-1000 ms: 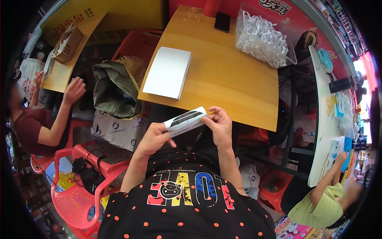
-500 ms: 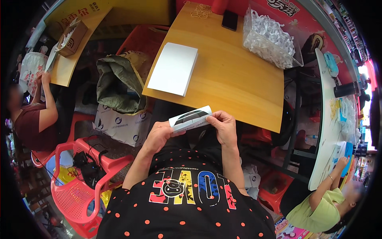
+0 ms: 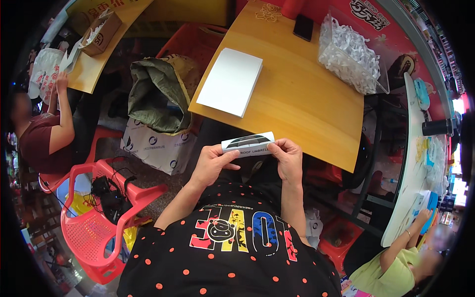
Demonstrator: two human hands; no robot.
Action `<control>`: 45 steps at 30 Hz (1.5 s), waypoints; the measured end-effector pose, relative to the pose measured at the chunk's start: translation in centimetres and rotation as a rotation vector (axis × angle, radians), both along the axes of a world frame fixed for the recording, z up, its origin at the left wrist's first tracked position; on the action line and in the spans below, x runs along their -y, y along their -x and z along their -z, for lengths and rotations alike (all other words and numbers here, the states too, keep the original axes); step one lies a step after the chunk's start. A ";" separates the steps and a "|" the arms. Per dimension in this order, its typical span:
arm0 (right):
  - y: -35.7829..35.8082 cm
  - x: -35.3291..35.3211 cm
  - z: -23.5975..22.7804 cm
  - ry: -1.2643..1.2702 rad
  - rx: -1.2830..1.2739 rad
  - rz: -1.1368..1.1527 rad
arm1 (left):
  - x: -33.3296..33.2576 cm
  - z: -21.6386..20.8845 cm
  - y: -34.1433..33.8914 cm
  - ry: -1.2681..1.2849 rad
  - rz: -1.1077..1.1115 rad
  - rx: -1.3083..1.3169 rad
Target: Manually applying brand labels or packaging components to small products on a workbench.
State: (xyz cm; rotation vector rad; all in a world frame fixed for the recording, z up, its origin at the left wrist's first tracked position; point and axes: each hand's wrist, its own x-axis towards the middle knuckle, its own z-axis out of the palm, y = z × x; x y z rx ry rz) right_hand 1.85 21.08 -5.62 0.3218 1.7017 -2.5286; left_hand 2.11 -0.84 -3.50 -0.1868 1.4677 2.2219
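Note:
A small white paper (image 3: 248, 144), printed with a black umbrella picture and curled into a rounded shape, is held in front of my body, just off the table's near edge. My left hand (image 3: 212, 166) pinches its left end, with the thumb across the front. At the other end, my right hand (image 3: 288, 159) grips the paper between thumb and fingers. Beyond my hands, a stack of white sheets (image 3: 230, 81) lies on the left part of the wooden table (image 3: 309, 104).
A clear bin (image 3: 328, 45) of white paper strips and a dark phone (image 3: 303, 27) are at the table's far side. To the left stand an open sack (image 3: 156, 96) and a red chair (image 3: 94, 232) with cables on it. Two people work at other tables, left and right.
My left thumb has come across the front of the paper and its fingers have shifted. The paper has turned more level. The whole view has shifted, moving the surroundings slightly rightward.

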 end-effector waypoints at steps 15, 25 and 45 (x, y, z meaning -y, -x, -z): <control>0.7 0.6 0.0 -0.010 0.061 -0.062 | 0.2 1.4 0.6 -0.060 -0.102 -0.039; 1.0 0.8 -0.3 0.061 0.134 -0.158 | 0.5 1.7 0.9 -0.012 -0.056 -0.096; 0.8 1.0 -0.1 -0.044 0.069 -0.062 | 0.0 1.9 1.2 -0.132 -0.041 0.035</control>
